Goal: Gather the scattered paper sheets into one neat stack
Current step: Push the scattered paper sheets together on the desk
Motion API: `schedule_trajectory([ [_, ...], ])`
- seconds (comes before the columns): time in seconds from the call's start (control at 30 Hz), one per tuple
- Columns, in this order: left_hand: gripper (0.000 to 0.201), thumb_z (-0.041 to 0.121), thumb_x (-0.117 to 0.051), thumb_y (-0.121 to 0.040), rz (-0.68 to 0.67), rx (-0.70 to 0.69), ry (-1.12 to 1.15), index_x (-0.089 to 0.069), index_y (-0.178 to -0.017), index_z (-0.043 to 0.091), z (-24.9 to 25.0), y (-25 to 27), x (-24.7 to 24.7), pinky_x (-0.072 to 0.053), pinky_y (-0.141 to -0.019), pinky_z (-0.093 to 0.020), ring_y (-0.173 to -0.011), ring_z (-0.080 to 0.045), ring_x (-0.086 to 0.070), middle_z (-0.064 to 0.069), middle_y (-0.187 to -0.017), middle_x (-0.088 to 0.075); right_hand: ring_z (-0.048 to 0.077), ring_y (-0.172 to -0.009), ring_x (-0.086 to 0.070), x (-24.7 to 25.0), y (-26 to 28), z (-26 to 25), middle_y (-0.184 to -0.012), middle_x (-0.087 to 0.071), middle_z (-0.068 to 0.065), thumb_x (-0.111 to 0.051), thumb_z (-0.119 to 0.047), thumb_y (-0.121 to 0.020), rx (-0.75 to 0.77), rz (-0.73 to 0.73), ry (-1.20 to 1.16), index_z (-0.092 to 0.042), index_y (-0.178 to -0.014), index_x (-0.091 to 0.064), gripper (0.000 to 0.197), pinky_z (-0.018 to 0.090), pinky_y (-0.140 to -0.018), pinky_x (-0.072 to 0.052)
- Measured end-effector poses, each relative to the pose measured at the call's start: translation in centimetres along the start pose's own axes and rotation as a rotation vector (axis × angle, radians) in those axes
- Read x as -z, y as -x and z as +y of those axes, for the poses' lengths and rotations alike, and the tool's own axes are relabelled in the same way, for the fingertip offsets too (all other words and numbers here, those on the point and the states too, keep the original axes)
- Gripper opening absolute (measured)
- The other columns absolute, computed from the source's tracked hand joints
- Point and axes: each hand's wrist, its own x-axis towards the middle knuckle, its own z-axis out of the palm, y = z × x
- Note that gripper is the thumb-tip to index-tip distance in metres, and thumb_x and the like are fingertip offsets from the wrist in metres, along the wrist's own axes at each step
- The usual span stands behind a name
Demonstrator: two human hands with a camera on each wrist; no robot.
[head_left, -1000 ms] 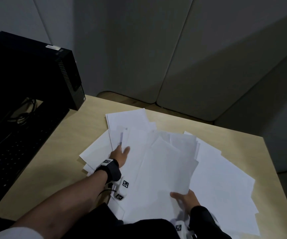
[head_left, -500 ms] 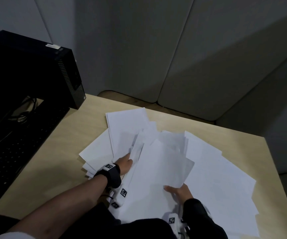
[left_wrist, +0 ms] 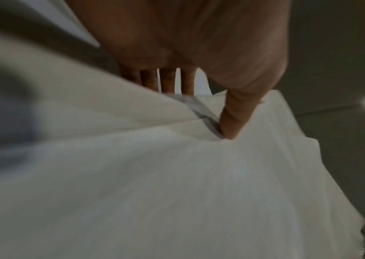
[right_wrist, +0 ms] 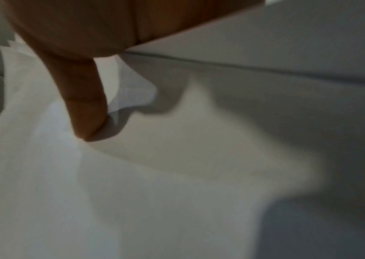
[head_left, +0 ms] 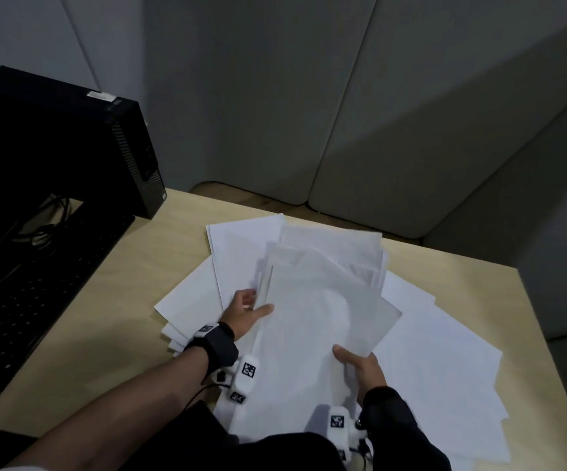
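While the sheets at the edges lie flat on the table [head_left: 112, 300], both hands lift a loose bundle of paper [head_left: 316, 300] above them. The left hand [head_left: 244, 309] pinches the bundle's left edge, thumb on top and fingers [left_wrist: 168, 78] beneath; the right hand [head_left: 360, 367] pinches the near right corner, thumb pressed onto the top sheet. A second ago the left hand lay flat on the pile with nothing lifted; since then it has slid under several sheets and closed on them, and the bundle has swung up and squared somewhat between the hands. This suggests that the central sheets are now collected, though their far edges remain fanned. How many sheets the bundle holds is unclear, since the wrist views are blurred. Scattered sheets [head_left: 445, 385] remain spread to the right, and others [head_left: 193, 300] project to the left beneath the wrist. The likely next need is tapping the bundle even, then adding the rest. A computer tower [head_left: 71, 144] and keyboard [head_left: 37, 300] stand well apart at the left.
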Motion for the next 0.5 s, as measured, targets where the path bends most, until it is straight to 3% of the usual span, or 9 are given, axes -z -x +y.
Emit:
schedule_trajectory([
  [0.07,0.038,0.012,-0.070,-0.086,-0.135,0.085,0.134,-0.050,-0.118,0.016,1.3,0.8,-0.4,-0.042,-0.086,-0.027,-0.112,-0.018,-0.055,0.006,-0.108,-0.063,0.034,-0.085,-0.071,-0.4,-0.3,-0.7,-0.095,-0.075,0.016,-0.087,-0.020,-0.033,0.014,-0.011,-0.007,-0.001,-0.103,-0.068,0.075,0.038,-0.076,-0.055],
  [0.13,0.029,0.006,-0.072,-0.078,-0.234,0.114,0.076,-0.063,-0.106,0.009,1.8,1.0,-0.4,-0.049,-0.087,-0.032,-0.110,-0.029,-0.061,0.001,-0.092,-0.071,0.032,-0.086,-0.069,-0.8,-0.7,-0.6,-0.097,-0.075,0.015,-0.091,-0.025,-0.032,0.047,0.049,0.019,0.000,-0.108,-0.066,0.084,0.037,-0.078,-0.054],
  [0.2,0.034,-0.001,-0.067,-0.078,-0.213,0.093,-0.003,-0.063,-0.111,0.005,1.7,1.0,-0.4,-0.052,-0.090,-0.037,-0.100,-0.030,-0.063,-0.009,-0.096,-0.069,0.031,-0.095,-0.065,-0.8,-0.7,-0.4,-0.110,-0.069,0.016,-0.088,-0.025,-0.048,0.092,0.128,0.033,0.000,-0.122,-0.058,0.084,0.038,-0.086,-0.050],
  [0.27,0.042,-0.010,-0.059,-0.079,-0.154,0.088,0.098,-0.058,-0.118,0.007,1.4,1.0,-0.3,-0.052,-0.083,-0.035,-0.090,-0.028,-0.061,-0.013,-0.102,-0.065,0.030,-0.104,-0.060,-0.5,-0.7,0.1,-0.126,-0.061,0.019,-0.082,-0.031,-0.063,0.069,0.215,0.003,0.001,-0.131,-0.050,0.082,0.037,-0.092,-0.045],
  [0.33,0.040,-0.014,-0.052,-0.081,-0.136,0.072,0.227,-0.055,-0.115,0.008,1.1,1.4,-0.4,-0.050,-0.073,-0.032,-0.084,-0.027,-0.059,-0.013,-0.101,-0.063,0.033,-0.123,-0.051,-0.4,-0.6,0.7,-0.141,-0.048,0.020,-0.066,-0.041,-0.086,-0.008,0.301,0.053,0.002,-0.139,-0.040,0.073,0.037,-0.103,-0.039],
  [0.37,0.038,-0.013,-0.051,-0.083,-0.154,0.082,0.241,-0.053,-0.114,0.009,0.7,1.7,-0.5,-0.049,-0.071,-0.030,-0.084,-0.025,-0.059,-0.011,-0.101,-0.062,0.034,-0.129,-0.047,-0.4,-0.7,1.1,-0.144,-0.046,0.020,-0.057,-0.049,-0.089,-0.033,0.327,0.124,0.003,-0.139,-0.040,0.074,0.038,-0.107,-0.036],
  [0.43,0.039,-0.009,-0.053,-0.088,-0.229,0.114,0.172,-0.051,-0.122,0.010,-0.4,2.1,-0.6,-0.049,-0.079,-0.028,-0.097,-0.025,-0.058,-0.010,-0.113,-0.063,0.033,-0.115,-0.057,-0.5,-0.5,1.8,-0.121,-0.062,0.019,-0.051,-0.070,-0.079,-0.033,0.303,0.328,-0.002,-0.116,-0.061,0.078,0.038,-0.097,-0.044],
  [0.47,0.043,-0.005,-0.055,-0.090,-0.278,0.134,0.093,-0.048,-0.130,0.009,-1.1,2.2,-0.6,-0.048,-0.089,-0.029,-0.107,-0.024,-0.057,-0.012,-0.124,-0.061,0.029,-0.095,-0.061,-0.4,-0.5,1.9,-0.095,-0.067,0.014,-0.054,-0.073,-0.071,-0.010,0.288,0.414,-0.009,-0.090,-0.064,0.068,0.035,-0.082,-0.047],
  [0.5,0.046,0.000,-0.057,-0.091,-0.323,0.146,0.008,-0.046,-0.135,0.008,-1.9,2.1,-0.5,-0.045,-0.098,-0.031,-0.115,-0.024,-0.056,-0.011,-0.134,-0.057,0.026,-0.079,-0.057,-0.3,-0.4,1.9,-0.076,-0.060,0.008,-0.062,-0.068,-0.068,0.016,0.291,0.470,-0.013,-0.072,-0.056,0.055,0.032,-0.069,-0.044],
])
